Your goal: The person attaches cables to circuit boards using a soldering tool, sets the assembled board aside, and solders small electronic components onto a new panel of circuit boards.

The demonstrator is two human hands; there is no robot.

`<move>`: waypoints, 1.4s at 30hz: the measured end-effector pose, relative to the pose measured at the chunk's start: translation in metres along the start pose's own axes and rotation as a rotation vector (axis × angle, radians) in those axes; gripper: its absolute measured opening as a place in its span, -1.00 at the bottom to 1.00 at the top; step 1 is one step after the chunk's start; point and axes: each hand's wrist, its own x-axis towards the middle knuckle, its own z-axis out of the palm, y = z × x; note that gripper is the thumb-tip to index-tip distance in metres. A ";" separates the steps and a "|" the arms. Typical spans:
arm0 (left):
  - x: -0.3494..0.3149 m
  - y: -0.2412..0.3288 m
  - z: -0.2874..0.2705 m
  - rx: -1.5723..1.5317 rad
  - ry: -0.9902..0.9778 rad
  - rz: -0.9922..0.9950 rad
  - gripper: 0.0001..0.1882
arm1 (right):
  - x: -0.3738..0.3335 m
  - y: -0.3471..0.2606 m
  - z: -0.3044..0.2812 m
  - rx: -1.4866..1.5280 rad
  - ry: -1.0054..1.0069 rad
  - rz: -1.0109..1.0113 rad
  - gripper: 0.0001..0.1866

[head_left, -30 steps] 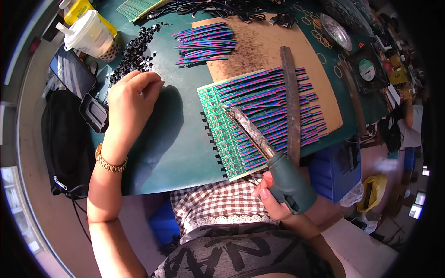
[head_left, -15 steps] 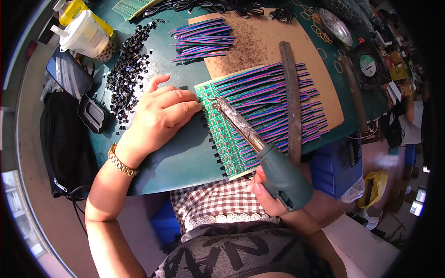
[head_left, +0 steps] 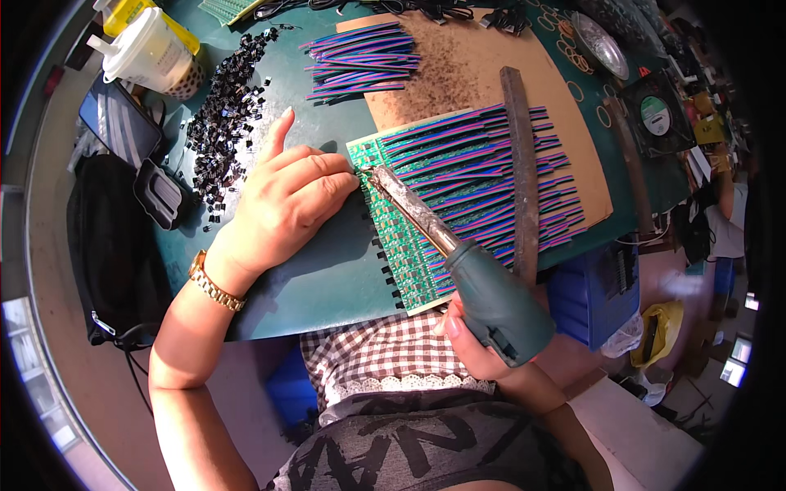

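A green circuit board panel (head_left: 397,245) lies on the table, with black connectors along its left edge and rows of multicoloured wires (head_left: 458,176) running off to the right. My right hand (head_left: 475,348) grips a soldering iron (head_left: 499,303) by its dark green handle. The iron's tip touches or hovers just over the upper left part of the board. Beside that tip, the closed fingers of my left hand (head_left: 295,192) pinch at the board's left edge, one finger sticking up. Whatever they hold is hidden. A flat metal bar (head_left: 521,172) lies across the wires.
Loose black connectors (head_left: 225,114) are heaped left of the board. Behind it, a bundle of cut wires (head_left: 360,61) rests partly on brown cardboard (head_left: 483,57). A lidded drink cup (head_left: 155,57), a phone (head_left: 123,119) and a black case (head_left: 160,196) stand at the left. Rubber bands (head_left: 573,57) lie far right.
The iron's tip has shifted slightly left, toward my left fingers. My left hand's raised finger is straighter and points higher. The board sits a little higher in view.
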 end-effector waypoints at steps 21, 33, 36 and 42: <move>0.001 0.002 0.001 0.029 0.013 -0.018 -0.77 | 0.001 -0.003 -0.003 0.029 -0.030 0.019 -0.73; 0.000 0.001 0.000 0.027 0.020 -0.013 -0.77 | -0.005 -0.005 0.001 0.082 0.036 0.129 -0.76; -0.001 0.001 0.000 0.020 0.022 -0.012 -0.77 | -0.007 -0.005 0.005 0.080 0.107 0.177 -0.77; -0.002 0.001 0.001 -0.003 0.023 -0.025 -0.77 | -0.010 0.003 0.006 0.133 0.068 0.094 -0.70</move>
